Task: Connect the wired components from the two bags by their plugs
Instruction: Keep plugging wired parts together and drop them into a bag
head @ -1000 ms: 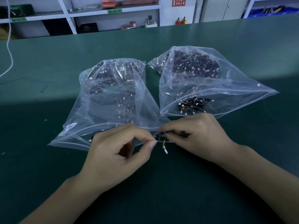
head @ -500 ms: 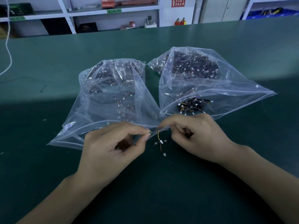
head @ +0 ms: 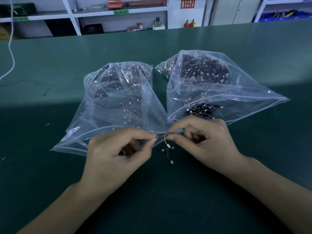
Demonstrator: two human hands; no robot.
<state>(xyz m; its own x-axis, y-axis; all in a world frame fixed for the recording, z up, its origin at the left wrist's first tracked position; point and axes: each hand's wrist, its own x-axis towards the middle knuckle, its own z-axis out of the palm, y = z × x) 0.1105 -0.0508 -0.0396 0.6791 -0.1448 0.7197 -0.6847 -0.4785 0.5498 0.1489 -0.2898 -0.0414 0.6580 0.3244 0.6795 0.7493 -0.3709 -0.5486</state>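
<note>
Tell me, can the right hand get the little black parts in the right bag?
Probably yes. The right hand sits just before the right bag, whose mouth faces it, and the black parts lie near that mouth. But its fingers pinch a yellow wire, so it must let go first.

What the left hand (head: 116,154) and right hand (head: 205,141) pinch between their fingertips is too small to make out, apart from a yellow wire (head: 165,140) hanging between them. The left hand covers part of the near edge of the left bag (head: 116,105), and both forearms are cut off by the near edge. The parts in the right bag (head: 211,85) blur behind crinkled plastic.
</note>
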